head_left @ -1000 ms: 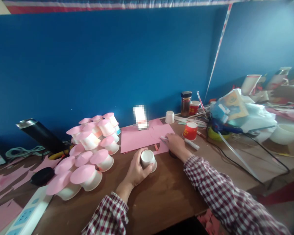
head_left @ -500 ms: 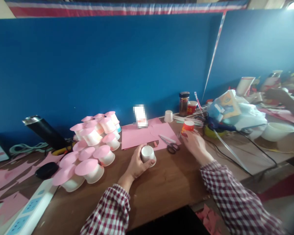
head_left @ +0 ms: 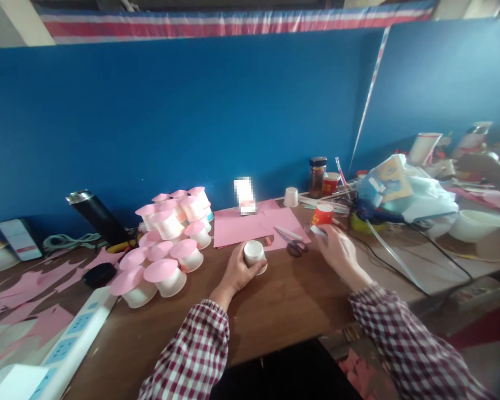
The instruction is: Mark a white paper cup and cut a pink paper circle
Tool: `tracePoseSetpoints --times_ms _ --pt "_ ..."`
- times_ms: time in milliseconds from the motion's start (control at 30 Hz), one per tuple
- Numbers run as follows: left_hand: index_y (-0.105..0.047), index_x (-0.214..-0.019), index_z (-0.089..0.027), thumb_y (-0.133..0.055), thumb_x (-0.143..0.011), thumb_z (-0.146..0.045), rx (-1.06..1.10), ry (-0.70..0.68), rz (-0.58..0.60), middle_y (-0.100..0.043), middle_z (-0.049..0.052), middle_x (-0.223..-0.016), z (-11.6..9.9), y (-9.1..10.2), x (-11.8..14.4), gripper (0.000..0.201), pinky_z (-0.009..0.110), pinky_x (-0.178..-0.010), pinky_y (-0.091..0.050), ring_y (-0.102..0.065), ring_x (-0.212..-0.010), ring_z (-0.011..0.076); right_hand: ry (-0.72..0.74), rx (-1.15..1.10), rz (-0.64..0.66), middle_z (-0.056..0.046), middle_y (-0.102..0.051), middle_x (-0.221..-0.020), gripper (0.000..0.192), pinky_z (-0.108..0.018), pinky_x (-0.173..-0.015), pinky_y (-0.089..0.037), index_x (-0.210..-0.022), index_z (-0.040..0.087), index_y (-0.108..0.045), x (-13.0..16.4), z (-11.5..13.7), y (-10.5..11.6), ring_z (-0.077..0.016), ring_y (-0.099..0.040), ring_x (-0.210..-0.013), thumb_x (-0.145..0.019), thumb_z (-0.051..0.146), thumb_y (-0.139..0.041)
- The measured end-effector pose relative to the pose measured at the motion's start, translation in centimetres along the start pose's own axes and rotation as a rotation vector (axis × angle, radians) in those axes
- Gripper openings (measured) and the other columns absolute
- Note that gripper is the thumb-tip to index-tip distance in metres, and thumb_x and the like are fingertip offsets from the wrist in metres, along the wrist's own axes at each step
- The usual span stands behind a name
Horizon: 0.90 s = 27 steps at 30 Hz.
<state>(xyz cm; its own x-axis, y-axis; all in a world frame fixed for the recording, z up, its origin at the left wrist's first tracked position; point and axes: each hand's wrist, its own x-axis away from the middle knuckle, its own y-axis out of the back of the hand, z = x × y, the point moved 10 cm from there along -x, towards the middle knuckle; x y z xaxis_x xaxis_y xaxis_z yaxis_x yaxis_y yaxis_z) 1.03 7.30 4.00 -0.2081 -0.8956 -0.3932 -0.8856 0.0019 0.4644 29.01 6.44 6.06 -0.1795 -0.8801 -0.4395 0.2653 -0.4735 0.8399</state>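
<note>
Both arms reach forward in checked sleeves, forearms bare near the wrists. The left hand is curled, thumb on one side and fingers wrapped round the other in a firm grasp. The right hand stretches further out, back upward, fingers loosely bent and closing at the tips.

We see the scene in soft, even daylight that seems to come from the right, where the blue wall turns paler and hazier. The far left of the wall is deeper and darker. Shadows on the bench are faint, falling just under the hands. The white cups and a bowl on the right are slightly overexposed. Everything is soft; the edges smear and bend, and the right corner is blurred most.
</note>
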Motion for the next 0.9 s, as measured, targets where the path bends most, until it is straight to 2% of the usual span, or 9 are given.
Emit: tracePoseSetpoints --times_ms 100,200,333,400,467,567,700,800,900 --pt "-0.055 -0.113 -0.017 -0.071 -0.067 -0.041 -0.012 0.02 -0.011 -0.061 0.011 -0.112 0.2 0.2 0.0 0.055 0.041 -0.092 -0.041 -0.056 -0.104 0.0259 0.044 -0.357 -0.072 -0.009 -0.066 -0.107 0.028 -0.031 -0.077 -0.046 -0.109 0.019 -0.059 1.0 1.4 1.3 -0.0224 -0.062 -0.092 -0.088 0.032 -0.046" --pt "-0.055 -0.112 -0.017 -0.071 -0.067 -0.041 -0.006 0.03 -0.018 -0.06 0.011 -0.111 0.4 0.2 0.0 0.054 0.041 -0.093 -0.04 -0.055 -0.104 0.0261 0.034 -0.621 -0.015 -0.009 -0.069 -0.092 0.031 -0.03 -0.071 -0.047 -0.107 0.017 -0.06 1.5 2.7 1.2 -0.0204 -0.062 -0.078 -0.088 0.037 -0.046" --pt "-0.052 -0.113 -0.018 -0.071 -0.067 -0.038 -0.026 0.038 -0.033 -0.06 0.01 -0.111 0.4 0.3 -0.1 0.053 0.04 -0.091 -0.041 -0.055 -0.103 0.0255 -0.063 -0.948 0.184 -0.001 -0.059 -0.066 0.032 -0.023 -0.048 -0.039 -0.1 0.018 -0.057 1.7 5.1 -1.0 -0.0113 -0.047 -0.05 -0.088 0.045 -0.046" --pt "-0.051 -0.113 -0.018 -0.071 -0.066 -0.038 -0.031 0.045 -0.042 -0.06 0.01 -0.108 0.5 0.3 -0.1 0.054 0.039 -0.089 -0.042 -0.056 -0.1 0.025 -0.131 -1.108 0.348 0.001 -0.055 -0.064 0.031 -0.02 -0.043 -0.032 -0.092 0.019 -0.056 2.1 6.8 -3.0 -0.0086 -0.043 -0.047 -0.087 0.048 -0.046" --pt "-0.052 -0.111 -0.018 -0.071 -0.066 -0.039 -0.029 0.052 -0.044 -0.061 0.009 -0.105 0.5 0.4 -0.2 0.053 0.039 -0.087 -0.042 -0.057 -0.097 0.0247 -0.178 -1.214 0.501 0.002 -0.054 -0.069 0.029 -0.019 -0.041 -0.029 -0.094 0.021 -0.055 2.6 8.7 -4.6 -0.0073 -0.041 -0.048 -0.084 0.047 -0.051" --pt "-0.054 -0.108 -0.019 -0.07 -0.067 -0.037 -0.012 0.058 -0.049 -0.061 0.009 -0.104 0.6 0.4 -0.2 0.048 0.039 -0.085 -0.043 -0.057 -0.095 0.0245 -0.162 -1.261 0.541 0.003 -0.054 -0.071 0.029 -0.018 -0.042 -0.03 -0.1 0.022 -0.055 2.2 10.8 -5.4 -0.0069 -0.042 -0.049 -0.079 0.041 -0.06" --pt "-0.052 -0.109 -0.019 -0.07 -0.067 -0.035 0.008 0.095 -0.06 -0.061 0.009 -0.104 0.9 0.5 -0.3 0.048 0.039 -0.085 -0.043 -0.057 -0.096 0.0247 -0.065 -1.193 0.421 0.002 -0.058 -0.069 0.025 -0.02 -0.047 -0.036 -0.089 0.018 -0.058 0.2 12.1 -4.7 -0.0081 -0.046 -0.052 -0.077 0.039 -0.062" --pt "-0.051 -0.11 -0.018 -0.069 -0.068 -0.034 0.009 0.111 -0.045 -0.061 0.009 -0.105 1.0 0.3 -0.3 0.048 0.039 -0.085 -0.043 -0.057 -0.095 0.0243 -0.034 -1.195 0.378 0.0 -0.061 -0.07 0.028 -0.022 -0.052 -0.04 -0.092 0.017 -0.06 -0.9 12.1 -4.4 -0.0111 -0.051 -0.061 -0.078 0.042 -0.061" --pt "-0.05 -0.111 -0.018 -0.069 -0.069 -0.032 0.014 0.098 -0.036 -0.06 0.009 -0.107 0.9 0.2 -0.2 0.049 0.038 -0.087 -0.042 -0.056 -0.098 0.0238 -0.082 -1.18 0.352 -0.002 -0.062 -0.075 0.036 -0.023 -0.054 -0.041 -0.096 0.016 -0.063 -1.5 10.5 -4.7 -0.0127 -0.053 -0.065 -0.076 0.045 -0.063"
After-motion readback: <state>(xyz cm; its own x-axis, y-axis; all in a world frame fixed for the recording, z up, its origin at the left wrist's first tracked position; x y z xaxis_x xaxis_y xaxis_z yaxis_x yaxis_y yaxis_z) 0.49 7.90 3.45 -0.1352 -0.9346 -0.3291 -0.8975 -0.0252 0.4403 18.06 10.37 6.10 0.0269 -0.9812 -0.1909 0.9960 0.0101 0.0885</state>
